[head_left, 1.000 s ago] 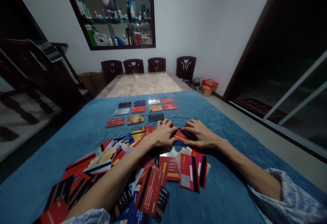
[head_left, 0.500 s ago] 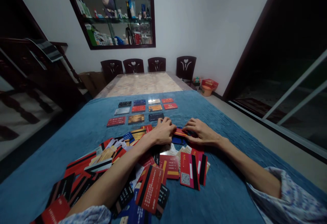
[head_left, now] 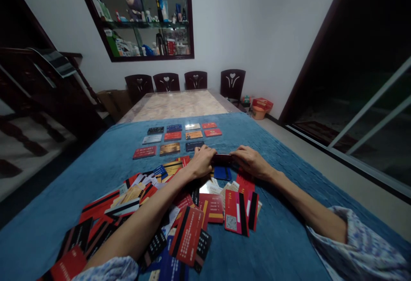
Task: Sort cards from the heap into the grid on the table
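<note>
Between both hands, a small stack of cards [head_left: 222,158] is held just above the cloth, its dark reddish edge facing me. My left hand [head_left: 203,161] grips the left end, and my right hand [head_left: 251,160] pinches the right end. Several fingertips are hidden behind the stack. Just below it lies a blue card [head_left: 222,173] with a dark stripe. Under and around my left forearm spreads a loose heap of mixed cards, with a red card [head_left: 188,235] on top near me. A red card with a QR code [head_left: 234,212] lies below my right hand.
Beyond my hands, cards sit in neat rows on the blue cloth [head_left: 276,229], among them a dark card [head_left: 194,146], a gold card [head_left: 170,148] and a red card [head_left: 144,152]. Farther back are the bare marble tabletop [head_left: 183,103] and several chairs [head_left: 233,83].
The cards between my hands, lying low with a red and yellow face showing, are now raised and tipped up on edge. My hands have shifted slightly away from me, exposing the blue card.
</note>
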Tool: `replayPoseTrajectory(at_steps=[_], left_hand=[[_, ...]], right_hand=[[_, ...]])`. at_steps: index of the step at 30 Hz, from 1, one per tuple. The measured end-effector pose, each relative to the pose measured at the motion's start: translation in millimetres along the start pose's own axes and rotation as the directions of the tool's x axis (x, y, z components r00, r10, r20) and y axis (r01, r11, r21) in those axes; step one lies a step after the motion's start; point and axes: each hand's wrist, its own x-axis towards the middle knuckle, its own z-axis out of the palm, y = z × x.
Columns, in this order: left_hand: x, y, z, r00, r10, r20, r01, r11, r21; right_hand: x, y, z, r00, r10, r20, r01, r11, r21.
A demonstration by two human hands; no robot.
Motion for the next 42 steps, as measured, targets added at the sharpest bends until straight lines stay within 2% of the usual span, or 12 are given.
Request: replayPoseTrajectory(at_steps=[4, 10, 18, 24, 30, 42], left_hand=[[1, -5, 3.3, 0.999, 0.013, -0.042, -0.015, 0.999, -0.039], [2, -8, 5.4, 0.996, 0.040, -0.084, -0.045, 0.998, -0.053], [0, -5, 3.9, 0.996, 0.021, -0.085, -0.024, 0.999, -0.043], [-2, 1, -1.5, 0.997, 0.008, -0.071, -0.010, 1.000, -0.027], [-2, 4, -3.9, 0.993, -0.054, -0.101, 0.051, 0.998, -0.025], [0, 1, -2.1, 0.987, -0.062, -0.151, 0.052, 0.996, -0.069]], right_hand=[[1, -2, 2, 0.999, 0.038, -0.009, -0.038, 0.999, -0.036], [1, -5, 1, 0.993, 0.107, 0.044, -0.106, 0.994, -0.028], [0, -3, 9, 0.992, 0.096, 0.087, -0.092, 0.995, -0.044], [-2, -3, 16, 0.994, 0.093, 0.054, -0.087, 0.991, -0.097], [1, -10, 14, 0.996, 0.081, 0.037, -0.075, 0.988, -0.136], [9, -17, 12, 0.997, 0.064, -0.039, -0.073, 0.954, -0.292]])
